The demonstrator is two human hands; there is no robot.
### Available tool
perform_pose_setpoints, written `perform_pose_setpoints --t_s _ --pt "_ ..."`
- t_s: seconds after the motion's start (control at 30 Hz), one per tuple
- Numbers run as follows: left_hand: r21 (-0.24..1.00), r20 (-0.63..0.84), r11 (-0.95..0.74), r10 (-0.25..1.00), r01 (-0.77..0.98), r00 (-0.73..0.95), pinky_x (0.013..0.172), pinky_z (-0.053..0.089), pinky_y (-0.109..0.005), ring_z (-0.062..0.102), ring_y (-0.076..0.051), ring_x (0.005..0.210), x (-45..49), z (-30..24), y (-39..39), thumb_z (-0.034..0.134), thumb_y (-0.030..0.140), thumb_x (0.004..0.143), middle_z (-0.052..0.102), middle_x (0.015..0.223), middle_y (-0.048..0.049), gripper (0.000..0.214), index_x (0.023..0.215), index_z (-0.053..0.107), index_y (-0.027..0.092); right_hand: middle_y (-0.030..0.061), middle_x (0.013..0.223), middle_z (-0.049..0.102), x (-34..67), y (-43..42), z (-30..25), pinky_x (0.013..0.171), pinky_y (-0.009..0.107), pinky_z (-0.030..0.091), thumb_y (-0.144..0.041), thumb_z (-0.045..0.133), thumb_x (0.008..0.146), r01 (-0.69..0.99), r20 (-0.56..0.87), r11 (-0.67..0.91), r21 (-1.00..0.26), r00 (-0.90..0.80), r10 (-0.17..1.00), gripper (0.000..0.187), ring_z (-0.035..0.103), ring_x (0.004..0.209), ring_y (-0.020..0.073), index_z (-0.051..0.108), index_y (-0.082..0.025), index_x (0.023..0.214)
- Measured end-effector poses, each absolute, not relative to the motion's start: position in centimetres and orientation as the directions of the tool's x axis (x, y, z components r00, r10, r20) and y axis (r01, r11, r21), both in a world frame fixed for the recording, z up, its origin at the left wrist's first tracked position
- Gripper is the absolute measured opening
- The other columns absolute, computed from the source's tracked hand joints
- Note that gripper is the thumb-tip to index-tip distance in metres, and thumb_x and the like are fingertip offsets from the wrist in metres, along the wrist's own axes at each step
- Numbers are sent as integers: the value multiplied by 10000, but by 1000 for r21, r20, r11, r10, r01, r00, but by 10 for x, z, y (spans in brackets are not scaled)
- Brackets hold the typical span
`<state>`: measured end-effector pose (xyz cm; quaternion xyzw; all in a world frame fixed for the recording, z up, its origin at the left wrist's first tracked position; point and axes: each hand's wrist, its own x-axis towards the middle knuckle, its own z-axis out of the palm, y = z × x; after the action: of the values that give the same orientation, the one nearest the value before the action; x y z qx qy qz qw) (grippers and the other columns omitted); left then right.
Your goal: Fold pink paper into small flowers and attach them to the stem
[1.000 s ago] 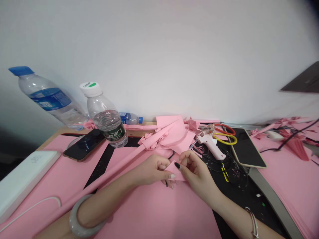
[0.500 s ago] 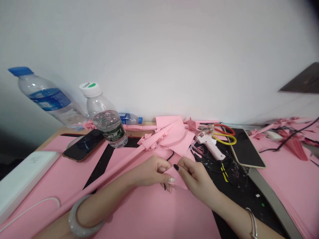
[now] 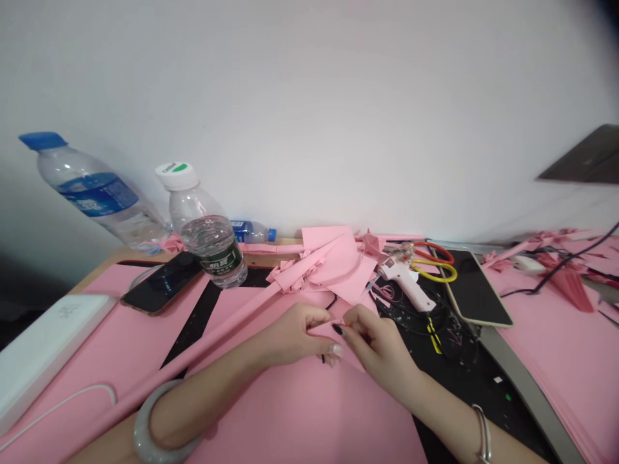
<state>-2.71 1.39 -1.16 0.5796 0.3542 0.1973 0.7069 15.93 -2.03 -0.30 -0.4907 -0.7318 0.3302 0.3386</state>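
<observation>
Between my two hands is a small piece of pink paper [image 3: 349,356], folded over near its top edge. My left hand [image 3: 296,336] grips its left side between thumb and fingers. From the right, my right hand [image 3: 378,339] pinches the upper edge, its dark-nailed thumb pressing on the fold. Some of the fingertips behind the paper are hidden. Below the hands lies a large pink sheet [image 3: 300,412]. Just beyond them is a heap of folded pink paper pieces [image 3: 338,258], with a long rolled pink paper tube [image 3: 213,338] running toward the lower left.
A clear water bottle [image 3: 207,235] and a blue-capped bottle [image 3: 97,190] stand at the left, near a phone [image 3: 162,283] and a white box [image 3: 48,348]. At the right lie a glue gun [image 3: 409,283], yellow-handled scissors [image 3: 438,270] and a tablet [image 3: 476,287]. A wall rises behind.
The top edge of the small pink paper has bent over into a fold. My right thumb has shifted slightly left and down, and my fingers have drawn closer together.
</observation>
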Motion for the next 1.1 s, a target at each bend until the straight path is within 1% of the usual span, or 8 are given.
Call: perform_pose_setpoints --t_s 0.23,0.43,0.6,0.73,0.87,0.97,1.03,1.1 --pt "957 -263 280 717 78 646 653 585 -286 740 -205 713 -25 -13 15 654 126 727 629 634 42 119 688 560 188 -88 514 290 165 -14 -1 448 228 205 -209 481 905 542 127 389 -745 -458 880 324 287 451 92 281 -241 652" --pt "964 -190 257 843 -65 504 591 585 -293 682 -135 589 -20 -15 13 765 153 670 644 817 42 290 870 559 195 -73 502 331 164 -14 -2 444 234 231 -247 427 957 498 177 362 -788 -380 908 343 314 440 93 327 -236 629" --pt "971 -149 211 902 -111 406 574 532 -272 659 -144 531 -21 -17 18 806 218 685 654 628 59 441 1004 502 204 -61 479 377 164 -13 -2 441 240 254 -338 407 995 432 96 244 -868 -336 937 418 329 433 94 381 -226 594" --pt "975 -135 195 902 -108 410 554 490 -247 640 -148 503 -22 -17 19 778 199 707 589 498 94 421 1009 485 204 -70 494 384 167 -10 -3 441 236 261 -385 476 964 404 26 143 -903 -281 959 356 342 442 97 448 -218 651" --pt "982 -143 182 888 -48 437 562 471 -241 623 -140 522 -21 -17 16 732 139 727 573 506 102 396 1037 497 210 -69 516 436 169 -7 -5 455 231 294 -353 577 907 355 27 100 -930 -205 978 250 392 454 100 502 -209 718" --pt "977 -120 185 895 -111 430 595 483 -256 629 -140 571 -20 -15 16 724 190 764 597 576 85 393 1087 500 207 -57 509 515 168 -8 -7 443 228 318 -380 570 921 219 -20 23 -975 -191 981 263 433 420 99 465 -224 738" --pt "972 -103 191 874 -140 475 643 508 -281 662 -157 648 -20 -14 17 729 257 781 651 677 32 320 1033 546 187 -34 551 597 166 -9 -8 440 232 355 -410 549 934 106 -65 -41 -993 -235 970 249 506 423 116 439 -235 795" --pt "975 -120 199 843 -98 525 682 533 -309 693 -185 703 -20 -12 18 712 324 801 673 726 -16 211 863 589 165 -34 567 621 165 -10 -9 432 234 367 -409 535 940 74 -94 -77 -994 -282 955 226 532 423 128 412 -245 844"
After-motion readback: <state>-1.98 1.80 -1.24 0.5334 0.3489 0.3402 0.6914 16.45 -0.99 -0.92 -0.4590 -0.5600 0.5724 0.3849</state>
